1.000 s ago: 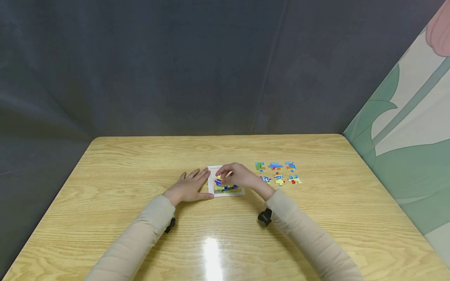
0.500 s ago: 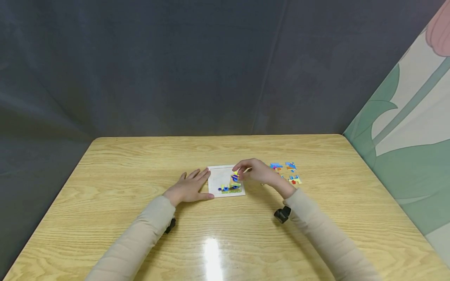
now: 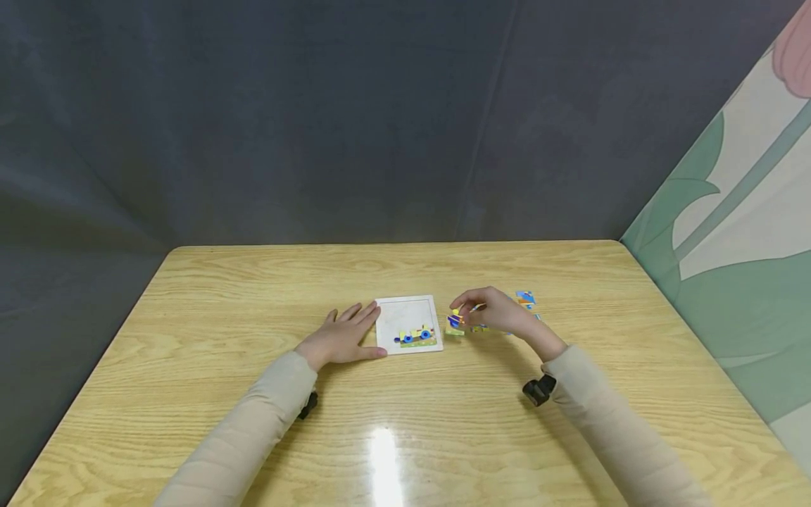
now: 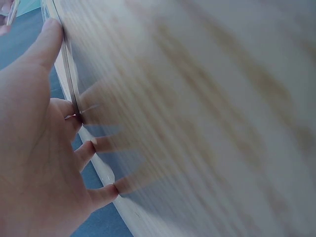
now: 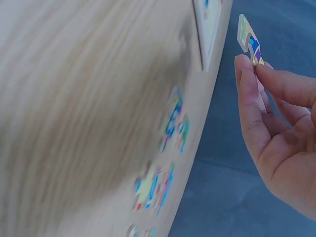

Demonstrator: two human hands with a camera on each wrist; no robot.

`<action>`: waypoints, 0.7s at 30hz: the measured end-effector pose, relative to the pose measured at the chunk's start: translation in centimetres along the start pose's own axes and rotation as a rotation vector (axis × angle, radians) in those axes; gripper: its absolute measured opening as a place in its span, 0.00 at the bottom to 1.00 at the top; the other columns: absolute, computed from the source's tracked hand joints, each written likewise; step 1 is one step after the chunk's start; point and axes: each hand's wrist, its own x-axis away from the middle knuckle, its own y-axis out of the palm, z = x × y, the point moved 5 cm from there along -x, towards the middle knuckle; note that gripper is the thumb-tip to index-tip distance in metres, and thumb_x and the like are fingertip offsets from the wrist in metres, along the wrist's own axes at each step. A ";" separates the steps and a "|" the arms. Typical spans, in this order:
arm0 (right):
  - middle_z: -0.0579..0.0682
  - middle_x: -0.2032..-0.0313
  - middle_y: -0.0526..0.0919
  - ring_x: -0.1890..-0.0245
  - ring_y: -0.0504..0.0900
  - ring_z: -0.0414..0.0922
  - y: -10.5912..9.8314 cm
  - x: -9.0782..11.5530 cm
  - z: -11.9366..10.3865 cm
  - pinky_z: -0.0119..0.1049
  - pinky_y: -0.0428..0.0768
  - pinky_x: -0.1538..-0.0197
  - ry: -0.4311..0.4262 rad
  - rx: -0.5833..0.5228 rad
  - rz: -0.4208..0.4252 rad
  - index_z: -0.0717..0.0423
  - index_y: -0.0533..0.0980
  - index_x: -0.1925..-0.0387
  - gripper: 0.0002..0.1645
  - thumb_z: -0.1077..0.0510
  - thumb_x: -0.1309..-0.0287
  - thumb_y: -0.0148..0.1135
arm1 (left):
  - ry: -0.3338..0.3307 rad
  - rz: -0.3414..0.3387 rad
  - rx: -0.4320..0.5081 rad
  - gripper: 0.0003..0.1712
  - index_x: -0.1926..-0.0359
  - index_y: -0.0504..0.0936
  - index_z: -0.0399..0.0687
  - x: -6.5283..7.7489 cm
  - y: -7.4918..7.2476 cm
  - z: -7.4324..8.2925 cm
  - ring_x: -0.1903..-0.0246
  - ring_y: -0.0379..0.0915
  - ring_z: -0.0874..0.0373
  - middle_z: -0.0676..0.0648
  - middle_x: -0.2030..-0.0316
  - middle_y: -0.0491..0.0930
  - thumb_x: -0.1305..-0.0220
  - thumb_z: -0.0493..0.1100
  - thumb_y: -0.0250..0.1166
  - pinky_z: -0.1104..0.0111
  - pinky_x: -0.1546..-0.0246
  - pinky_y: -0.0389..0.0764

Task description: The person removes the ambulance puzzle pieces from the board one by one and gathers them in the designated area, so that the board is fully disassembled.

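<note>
My left hand [image 3: 338, 341] lies with its fingers spread, fingertips and thumb on the left edge of a white puzzle tray [image 3: 405, 312]. In the left wrist view, the left hand [image 4: 29, 133] has its fingertips along that edge. Joined pieces [image 3: 416, 338] showing blue wheels fill part of the tray's bottom right. Just right of the tray, my right hand [image 3: 497, 313] pinches a puzzle piece [image 3: 454, 322] with blue, yellow and green print, raised off the table. The right wrist view shows this puzzle piece [image 5: 251, 43] between thumb and fingertips.
Several loose puzzle pieces [image 3: 525, 298] lie on the wooden table [image 3: 253, 296] to the right, partly covered by the right hand. More loose pieces [image 5: 174, 121] show blurred in the right wrist view. A dark curtain [image 3: 380, 127] stands behind the table, a painted wall [image 3: 747, 232] at right.
My right hand has moved right with the puzzle piece, from over the tray to beside it, uncovering the joined pieces. My left hand has stayed put.
</note>
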 end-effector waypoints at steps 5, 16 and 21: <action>0.60 0.61 0.80 0.63 0.76 0.44 -0.3 0.7 1.2 0.37 0.79 0.60 0.033 -0.027 -0.015 0.73 0.75 0.49 0.19 0.74 0.42 0.50 | -0.001 -0.002 -0.003 0.49 0.24 0.41 0.53 0.0 0.0 0.0 0.24 0.34 0.46 0.52 0.23 0.36 0.34 0.68 0.50 0.39 0.28 0.38; 0.62 0.62 0.81 0.67 0.76 0.38 -0.6 1.9 3.2 0.27 0.77 0.65 0.009 -0.055 -0.035 0.77 0.76 0.54 0.17 0.78 0.44 0.47 | -0.003 -0.006 0.008 0.48 0.24 0.41 0.53 0.1 -0.1 0.2 0.24 0.33 0.46 0.52 0.23 0.36 0.34 0.68 0.50 0.39 0.28 0.38; 0.57 0.66 0.78 0.71 0.71 0.39 -0.7 2.5 3.8 0.28 0.74 0.66 0.021 -0.045 -0.058 0.77 0.74 0.51 0.19 0.77 0.44 0.47 | -0.002 -0.003 0.002 0.49 0.24 0.41 0.53 0.1 -0.1 0.1 0.24 0.34 0.46 0.52 0.23 0.36 0.35 0.68 0.50 0.39 0.28 0.38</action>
